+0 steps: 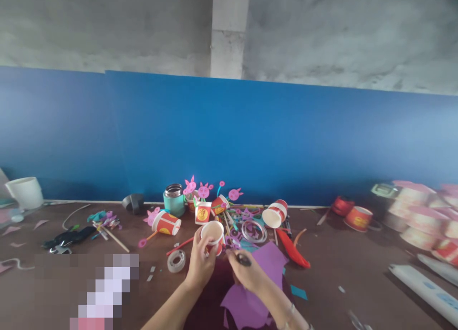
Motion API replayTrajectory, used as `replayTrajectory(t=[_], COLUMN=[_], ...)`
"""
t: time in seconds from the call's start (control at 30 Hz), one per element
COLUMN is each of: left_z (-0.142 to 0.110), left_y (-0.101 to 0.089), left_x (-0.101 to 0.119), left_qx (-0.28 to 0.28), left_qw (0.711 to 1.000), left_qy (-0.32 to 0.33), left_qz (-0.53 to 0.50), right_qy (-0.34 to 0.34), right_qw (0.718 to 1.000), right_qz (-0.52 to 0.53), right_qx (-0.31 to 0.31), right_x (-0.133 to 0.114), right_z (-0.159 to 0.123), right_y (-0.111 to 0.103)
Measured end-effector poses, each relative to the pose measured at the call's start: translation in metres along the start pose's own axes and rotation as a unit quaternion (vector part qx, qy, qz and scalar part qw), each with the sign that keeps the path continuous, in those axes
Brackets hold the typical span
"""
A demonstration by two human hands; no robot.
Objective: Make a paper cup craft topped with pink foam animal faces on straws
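My left hand (202, 259) is closed around a red and white paper cup (212, 232), its open mouth tipped toward me. Close by on the right, my right hand (248, 269) grips a black-handled tool (244, 259). The tool's front end points toward the cup's side; its exact kind is hidden by my fingers. Under my right forearm lies a cut purple sheet (274, 261). A roll of clear tape (176, 261) rests left of my left hand.
Behind my hands stand paper cups with pink pig-face cutouts (203, 190) and a teal jar (173, 201). Another cup (275, 215) lies on its side near a red pouch (295, 249). Stacked cups (422, 215) stand far right. A blue partition (250, 139) closes off the back.
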State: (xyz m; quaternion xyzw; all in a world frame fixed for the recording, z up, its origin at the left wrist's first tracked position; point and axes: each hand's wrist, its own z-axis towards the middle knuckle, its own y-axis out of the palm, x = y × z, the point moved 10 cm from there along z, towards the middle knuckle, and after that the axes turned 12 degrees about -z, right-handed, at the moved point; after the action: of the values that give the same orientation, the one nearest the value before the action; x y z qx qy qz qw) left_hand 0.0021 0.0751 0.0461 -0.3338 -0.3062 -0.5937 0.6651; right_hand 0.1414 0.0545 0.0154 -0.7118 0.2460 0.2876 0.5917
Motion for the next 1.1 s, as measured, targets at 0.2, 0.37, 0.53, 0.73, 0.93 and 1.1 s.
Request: replayTrajectory(t=[0.2, 0.37, 0.53, 0.73, 0.93, 1.1], left_z=[-0.001, -0.007, -0.007, -0.009, -0.007, -0.005], left_y=[0.004, 0.017, 0.009, 0.021, 0.020, 0.017], left_x=[0.007, 0.013, 0.004, -0.027, -0.026, -0.014], left_qx=[-0.015, -0.065, -0.012, -0.027, -0.023, -0.034], left_qw=[1.000, 0.997, 0.998, 0.951, 0.951, 0.969], left_qy=[0.013, 0.025, -0.007, -0.160, -0.163, -0.131], left_qz=[0.012, 0.016, -0.059, -0.264, -0.261, -0.209], right_qy=[-0.047, 0.124, 0.139, -0.011, -0.100, -0.011], right_qw=[0.992, 0.965, 0.953, 0.995, 0.990, 0.989], right_qz=[-0.098, 0.196, 0.236, 0.093, 0.081, 0.133], right_qx=[0.059, -0.124, -0.133, -0.030, 0.053, -0.061], right_x=[-0.013, 0.016, 0.020, 0.003, -0.010, 0.011], right_z=[-0.003, -0.001, -0.002, 0.004, 0.002, 0.007], right_y=[-0.008, 0.032, 0.032, 0.009, -0.015, 0.001])
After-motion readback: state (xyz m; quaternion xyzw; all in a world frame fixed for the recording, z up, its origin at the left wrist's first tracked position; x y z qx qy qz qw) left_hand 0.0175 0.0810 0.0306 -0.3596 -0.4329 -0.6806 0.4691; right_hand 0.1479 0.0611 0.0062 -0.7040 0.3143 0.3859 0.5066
